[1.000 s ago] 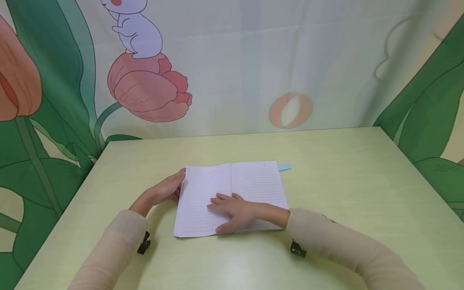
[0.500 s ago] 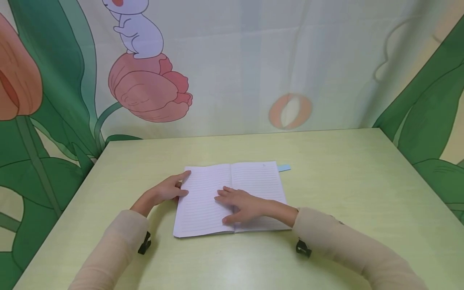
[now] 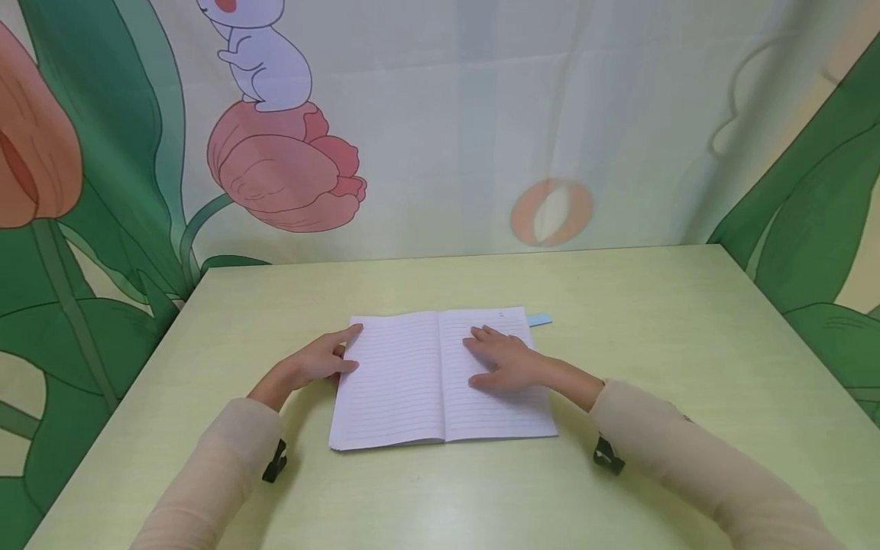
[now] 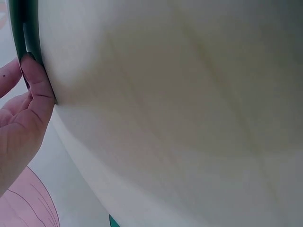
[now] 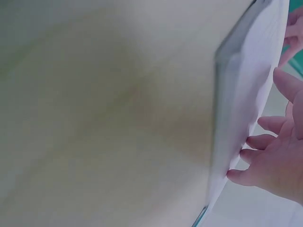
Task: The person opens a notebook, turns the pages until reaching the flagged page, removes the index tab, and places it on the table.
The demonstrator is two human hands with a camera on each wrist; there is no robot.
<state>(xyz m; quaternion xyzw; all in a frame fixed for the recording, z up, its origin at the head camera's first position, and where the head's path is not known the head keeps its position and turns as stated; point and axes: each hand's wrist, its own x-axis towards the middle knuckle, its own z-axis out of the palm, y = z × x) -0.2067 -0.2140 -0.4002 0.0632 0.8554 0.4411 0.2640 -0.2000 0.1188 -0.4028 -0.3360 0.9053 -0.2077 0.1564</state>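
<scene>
An open notebook (image 3: pixel 392 397) with lined, unwritten-looking pages lies on the table. My left hand (image 3: pixel 312 360) grips its left edge, the index finger and thumb on the page margin and the other fingers curled at the side. In the left wrist view, dark green cover edges (image 4: pixel 31 33) show at those fingers. Over the upper part of the right page, my right hand (image 3: pixel 505 363) is spread, palm down. Its fingertips (image 5: pixel 233 175) meet the page in the right wrist view. A light blue tab (image 3: pixel 540 319) sticks out past the notebook's top right corner.
The pale yellow-green table (image 3: pixel 440 504) extends around the notebook on all sides. Behind it hangs a curtain (image 3: pixel 440 153) printed with flowers, leaves and a white animal. Black straps (image 3: pixel 608 456) show under both sleeves.
My right hand has slid from the left page across the fold to the upper right page. The left hand's index finger and thumb have come onto the left page; the notebook stays put.
</scene>
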